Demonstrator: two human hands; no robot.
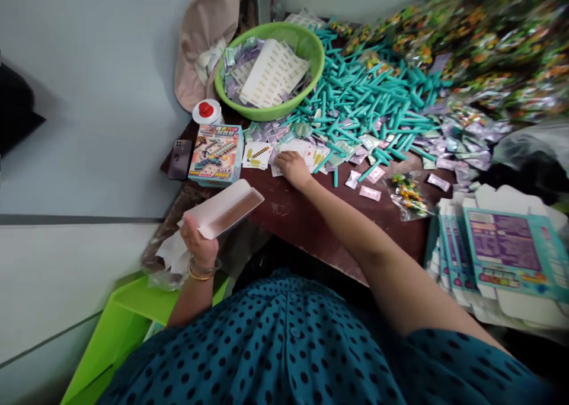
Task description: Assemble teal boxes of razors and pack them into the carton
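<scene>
My left hand is closed round an opened white carton, held above the near left corner of the dark red table. My right hand reaches forward and rests, fingers curled, on a small pile of printed cards at the edge of a heap of teal plastic sticks. Whether it grips a card I cannot make out. A stack of printed toy boxes and a single card lie just left of that hand.
A green bowl of sachets and sticker sheets stands at the back. Flat teal cartons are stacked at the right, colourful packets behind. A phone, a red-capped jar, a green bin below left.
</scene>
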